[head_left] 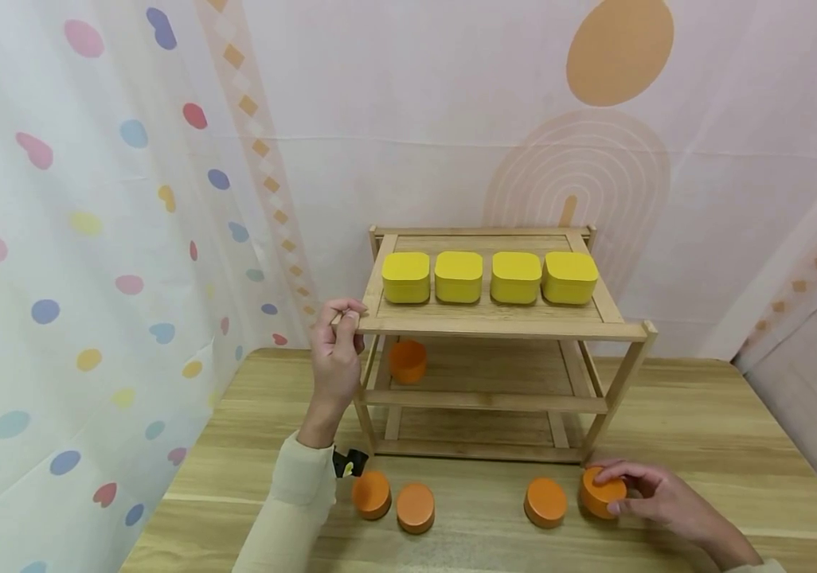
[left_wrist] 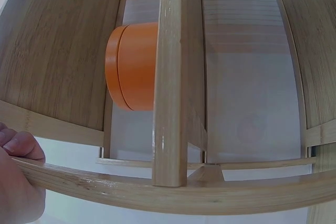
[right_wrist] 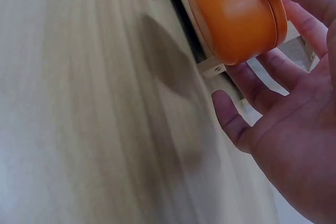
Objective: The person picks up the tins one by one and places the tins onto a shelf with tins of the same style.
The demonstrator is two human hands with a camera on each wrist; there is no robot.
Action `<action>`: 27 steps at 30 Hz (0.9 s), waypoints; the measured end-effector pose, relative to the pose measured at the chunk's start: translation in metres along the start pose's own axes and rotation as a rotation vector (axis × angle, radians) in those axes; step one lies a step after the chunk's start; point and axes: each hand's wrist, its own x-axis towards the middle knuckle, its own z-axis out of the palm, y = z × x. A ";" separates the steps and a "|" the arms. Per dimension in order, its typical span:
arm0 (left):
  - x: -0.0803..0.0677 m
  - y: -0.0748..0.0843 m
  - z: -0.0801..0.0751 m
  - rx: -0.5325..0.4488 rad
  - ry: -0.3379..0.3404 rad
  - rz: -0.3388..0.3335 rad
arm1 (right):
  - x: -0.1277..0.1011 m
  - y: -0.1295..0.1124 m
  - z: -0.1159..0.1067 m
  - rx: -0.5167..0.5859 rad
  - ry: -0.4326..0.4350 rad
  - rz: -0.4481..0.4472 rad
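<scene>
With the right hand (head_left: 655,497) curled around an orange tin (head_left: 600,493) at the table's (head_left: 702,414) front right and the left hand (head_left: 337,354) pinching the rack's (head_left: 494,322) top left corner, a loose fingertip hold could probably drop the tin.

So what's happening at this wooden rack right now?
A person's left hand grips the front left corner of the two-tier bamboo rack. The right hand holds a round orange tin on the wooden table. Three more orange tins sit in front, one is on the middle shelf, four yellow square boxes on top.
</scene>
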 end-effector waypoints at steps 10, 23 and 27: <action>0.000 0.000 0.000 0.007 -0.009 -0.007 | 0.005 -0.008 0.002 -0.037 -0.003 -0.053; 0.000 0.000 0.000 0.004 -0.007 -0.007 | 0.014 -0.021 0.007 -0.069 0.028 0.041; 0.000 0.000 0.000 0.009 -0.007 -0.006 | 0.017 -0.025 0.008 -0.061 0.023 0.052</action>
